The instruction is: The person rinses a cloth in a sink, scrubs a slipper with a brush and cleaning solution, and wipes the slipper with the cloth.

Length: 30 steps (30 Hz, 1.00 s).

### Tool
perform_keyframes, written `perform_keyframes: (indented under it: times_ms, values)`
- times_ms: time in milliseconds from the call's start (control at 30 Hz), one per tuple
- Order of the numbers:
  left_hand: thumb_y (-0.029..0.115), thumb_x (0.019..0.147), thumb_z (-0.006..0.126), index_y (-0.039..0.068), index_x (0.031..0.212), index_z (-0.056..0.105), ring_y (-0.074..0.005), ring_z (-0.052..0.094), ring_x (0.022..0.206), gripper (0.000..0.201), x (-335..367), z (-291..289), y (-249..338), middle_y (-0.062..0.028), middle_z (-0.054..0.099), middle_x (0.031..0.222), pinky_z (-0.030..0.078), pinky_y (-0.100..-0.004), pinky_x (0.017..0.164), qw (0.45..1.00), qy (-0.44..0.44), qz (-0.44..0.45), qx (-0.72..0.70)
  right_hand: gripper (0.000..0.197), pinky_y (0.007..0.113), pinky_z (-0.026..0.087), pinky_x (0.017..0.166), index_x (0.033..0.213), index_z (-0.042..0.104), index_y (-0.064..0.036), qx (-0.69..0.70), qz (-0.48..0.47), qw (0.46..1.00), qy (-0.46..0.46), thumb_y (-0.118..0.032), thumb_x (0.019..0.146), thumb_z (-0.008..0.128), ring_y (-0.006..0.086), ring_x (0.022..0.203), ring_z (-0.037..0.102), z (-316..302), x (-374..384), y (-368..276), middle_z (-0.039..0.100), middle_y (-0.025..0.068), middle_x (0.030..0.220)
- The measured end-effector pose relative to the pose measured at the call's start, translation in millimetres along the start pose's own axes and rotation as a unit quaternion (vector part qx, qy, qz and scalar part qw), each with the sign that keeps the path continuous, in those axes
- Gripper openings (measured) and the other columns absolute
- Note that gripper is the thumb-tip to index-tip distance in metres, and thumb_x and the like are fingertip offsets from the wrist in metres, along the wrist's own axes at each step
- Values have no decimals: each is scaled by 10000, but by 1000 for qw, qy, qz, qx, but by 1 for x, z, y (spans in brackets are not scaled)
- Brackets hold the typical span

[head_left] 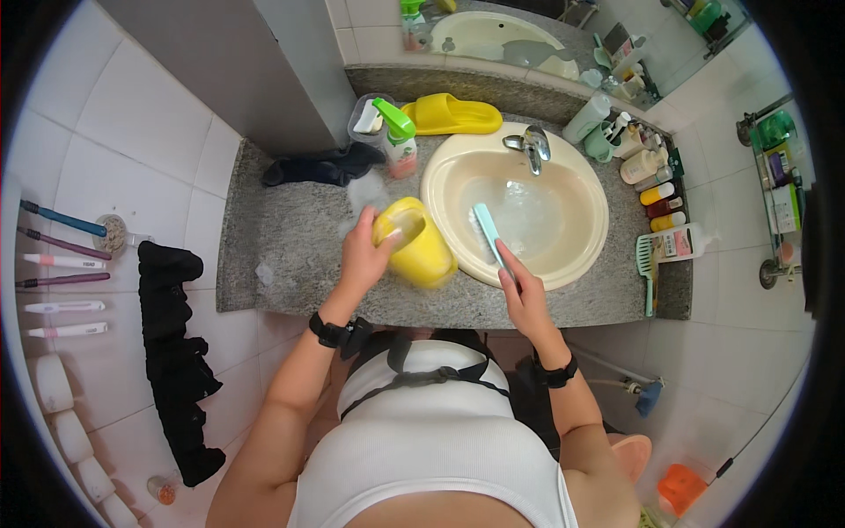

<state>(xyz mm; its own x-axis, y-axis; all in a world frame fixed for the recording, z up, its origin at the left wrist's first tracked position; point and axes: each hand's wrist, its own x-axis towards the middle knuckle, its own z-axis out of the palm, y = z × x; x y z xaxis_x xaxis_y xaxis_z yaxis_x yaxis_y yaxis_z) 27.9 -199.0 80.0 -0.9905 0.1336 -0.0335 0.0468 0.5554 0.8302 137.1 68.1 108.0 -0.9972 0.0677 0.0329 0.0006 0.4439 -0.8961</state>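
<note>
My left hand [363, 255] grips a yellow slide slipper [426, 255] by its strap end, over the counter just left of the basin. The slipper is tilted, and its lower part looks a little blurred. In my right hand [526, 297] is a pale blue scrubbing brush [484, 224], held by its handle with the white bristles facing left. The brush head is over the cream oval sink [591, 242], which holds cloudy, soapy water. A second yellow slide slipper [458, 114] lies behind the sink, left of the chrome faucet [532, 150].
A pump bottle with a green top [400, 145] and a dark cloth [321, 165] sit at the counter's left. Foam [365, 189] spots the grey speckled counter [308, 255]. Several bottles [642, 167] line the right edge, near a mint slotted scoop [648, 264].
</note>
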Motion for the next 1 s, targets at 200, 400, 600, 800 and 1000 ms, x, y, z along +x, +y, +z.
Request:
perform_keyframes:
  times_ms: [200, 400, 600, 800, 1000]
  values:
    - [111, 786, 693, 5, 1119, 616, -403, 653, 845, 358, -10, 0, 21, -231, 671, 914, 512, -439, 729, 993, 62, 80, 66, 490, 388, 482, 571, 1376, 518, -183, -155, -149, 974, -72, -81, 902, 584, 303, 585, 602, 35, 25, -64, 653, 175, 794]
    - [48, 748, 651, 19, 1058, 649, -425, 640, 824, 312, -13, 2, 39, -243, 660, 861, 511, -465, 713, 989, 109, 97, 27, 539, 414, 484, 546, 1398, 497, -217, -149, -80, 985, -26, -89, 880, 573, 308, 549, 602, 45, 46, -51, 589, 126, 628]
    - [70, 778, 691, -10, 1093, 634, -402, 656, 825, 330, -15, 2, 37, -247, 664, 918, 513, -408, 700, 988, 90, 107, 61, 527, 436, 483, 556, 1387, 508, -204, -150, -149, 977, -36, -82, 880, 585, 339, 576, 615, 45, 40, -45, 618, 166, 670]
    - [59, 765, 638, 34, 1093, 645, -419, 641, 832, 328, -15, -1, 29, -241, 661, 876, 505, -479, 727, 991, 90, 87, 54, 534, 430, 494, 578, 1384, 508, -177, -119, -224, 966, -43, -31, 874, 573, 362, 604, 619, 59, 21, -47, 617, 197, 691]
    - [78, 753, 695, 3, 1098, 646, -399, 657, 843, 356, -11, -1, 25, -236, 671, 915, 513, -420, 716, 988, 76, 74, 113, 549, 416, 496, 555, 1380, 519, -193, -125, -192, 973, -18, -49, 856, 593, 326, 560, 616, 61, 22, -43, 600, 153, 639]
